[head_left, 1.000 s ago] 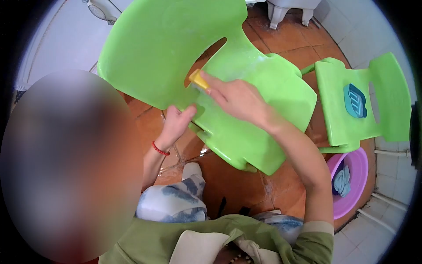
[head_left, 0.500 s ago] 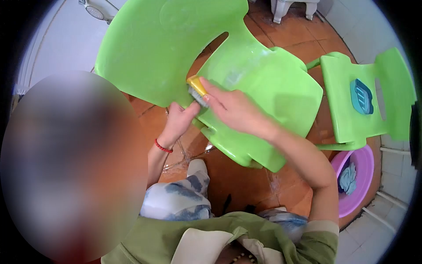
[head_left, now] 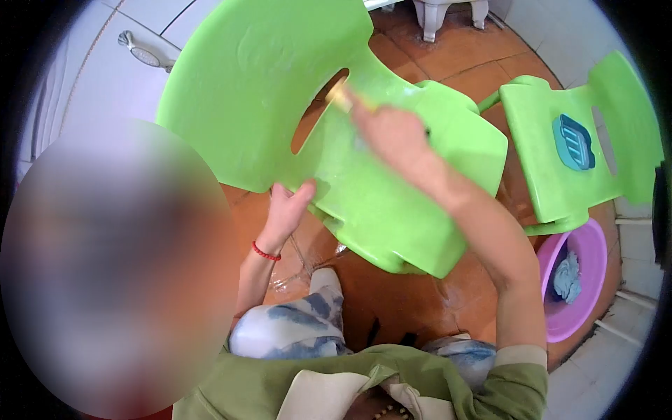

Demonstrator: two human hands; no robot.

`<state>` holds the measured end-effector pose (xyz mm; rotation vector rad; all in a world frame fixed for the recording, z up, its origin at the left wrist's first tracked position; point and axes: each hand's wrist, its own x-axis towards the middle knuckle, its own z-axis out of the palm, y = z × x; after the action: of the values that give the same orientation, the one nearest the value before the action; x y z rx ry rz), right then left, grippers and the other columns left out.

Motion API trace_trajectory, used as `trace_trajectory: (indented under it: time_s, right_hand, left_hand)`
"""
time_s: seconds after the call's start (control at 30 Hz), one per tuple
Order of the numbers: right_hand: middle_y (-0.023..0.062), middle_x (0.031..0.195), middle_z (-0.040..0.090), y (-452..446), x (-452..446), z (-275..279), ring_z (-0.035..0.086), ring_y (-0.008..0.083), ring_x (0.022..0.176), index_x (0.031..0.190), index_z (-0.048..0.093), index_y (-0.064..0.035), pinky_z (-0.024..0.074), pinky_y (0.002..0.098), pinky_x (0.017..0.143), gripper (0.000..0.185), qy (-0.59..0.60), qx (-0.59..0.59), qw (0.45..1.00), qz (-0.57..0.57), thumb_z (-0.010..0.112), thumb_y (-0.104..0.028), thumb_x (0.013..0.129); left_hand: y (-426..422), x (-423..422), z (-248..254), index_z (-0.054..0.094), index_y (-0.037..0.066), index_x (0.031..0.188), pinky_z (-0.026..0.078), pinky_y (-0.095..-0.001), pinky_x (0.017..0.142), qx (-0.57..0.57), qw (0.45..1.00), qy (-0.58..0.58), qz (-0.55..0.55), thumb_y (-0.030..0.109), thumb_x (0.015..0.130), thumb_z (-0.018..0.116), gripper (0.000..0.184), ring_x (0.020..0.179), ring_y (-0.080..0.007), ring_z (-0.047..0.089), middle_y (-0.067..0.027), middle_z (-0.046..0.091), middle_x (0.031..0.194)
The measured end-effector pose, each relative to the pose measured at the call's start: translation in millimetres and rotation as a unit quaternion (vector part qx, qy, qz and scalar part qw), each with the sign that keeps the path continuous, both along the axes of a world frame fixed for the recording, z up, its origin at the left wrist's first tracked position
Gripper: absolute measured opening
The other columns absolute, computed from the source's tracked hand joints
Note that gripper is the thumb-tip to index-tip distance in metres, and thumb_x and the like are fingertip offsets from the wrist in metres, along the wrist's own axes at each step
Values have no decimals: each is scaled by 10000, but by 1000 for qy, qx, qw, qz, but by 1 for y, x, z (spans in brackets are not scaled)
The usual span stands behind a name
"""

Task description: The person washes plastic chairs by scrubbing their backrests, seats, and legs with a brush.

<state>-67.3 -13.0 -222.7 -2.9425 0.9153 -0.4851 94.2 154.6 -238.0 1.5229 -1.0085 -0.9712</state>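
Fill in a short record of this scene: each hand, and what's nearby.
Left hand: gripping the side edge of a green plastic chair
Right hand: holding a yellow brush, blurred, at the chair
Nearby: second green plastic chair, ridged teal dish on its seat
Floor: orange-brown tiles; round pink plastic basin holding pale blue cloth
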Motion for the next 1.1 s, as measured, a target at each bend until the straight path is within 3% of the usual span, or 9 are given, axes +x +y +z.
trace_trajectory:
  time_s: [0.1,0.13,0.3,0.4,0.5,0.6,0.83,0.93,1.1]
  right_hand:
    - [100,635,582,-9,3,-10,603,250,509,1413,304,-154,471,386,399,541,-67,-14,995,-69,474,-220,903]
    - [95,627,576,11,4,-6,597,243,501,1414,302,-154,470,380,397,547,-38,11,999,-25,480,-213,900]
    - [83,596,560,35,2,13,585,238,484,1432,266,-156,463,376,391,578,40,60,995,63,483,-189,897]
    - [101,617,590,-22,-1,1,606,272,515,1447,223,-148,473,424,421,593,-30,-13,993,-115,452,-165,901]
    - [95,614,590,-5,6,-3,605,267,511,1447,221,-143,469,417,411,594,-29,70,988,-137,456,-168,902]
    - [79,603,576,49,14,8,588,245,486,1452,201,-131,461,376,387,624,83,90,992,21,476,-158,893]
    - [138,702,616,-16,8,5,615,257,534,1456,180,-92,491,403,434,683,-18,40,989,-144,493,-90,849]
    - [123,675,601,15,11,9,612,238,531,1451,203,-88,492,369,423,696,70,113,982,-133,511,-78,827]
    - [93,625,593,-4,-6,3,610,221,521,1432,263,-71,492,362,426,647,50,6,985,-167,511,-100,835]
  left_hand:
    - [-1,-3,6,564,-15,1011,449,-261,729,-11,1000,1,18,52,839,517,190,827,-87,540,-2,592,921]
    - [-3,-6,7,574,-26,965,446,-251,682,-19,999,7,26,45,833,519,160,784,-76,532,2,590,877]
    - [-1,-7,6,572,-25,1000,450,-256,712,-28,999,22,39,40,838,517,183,805,-79,536,-4,595,911]
    - [-3,-6,8,572,-20,1012,450,-259,721,-15,999,16,29,37,838,513,192,815,-82,534,-5,592,923]
    - [-2,-4,4,570,-17,1022,451,-262,727,-24,999,13,26,38,842,511,197,829,-86,535,-10,592,936]
    - [-4,-2,4,568,-16,1032,453,-262,735,-31,999,5,21,43,849,513,201,845,-90,543,-17,596,952]
    - [-1,1,-2,561,-11,1052,462,-266,765,-24,999,21,12,49,854,526,210,866,-98,558,-20,603,966]
    - [-3,-3,-1,567,-10,1049,466,-268,759,-27,998,5,48,51,855,526,207,856,-95,559,-20,606,964]
    - [-1,-2,-1,583,-17,1020,469,-264,741,-30,999,13,22,54,850,526,192,843,-89,560,-18,612,944]
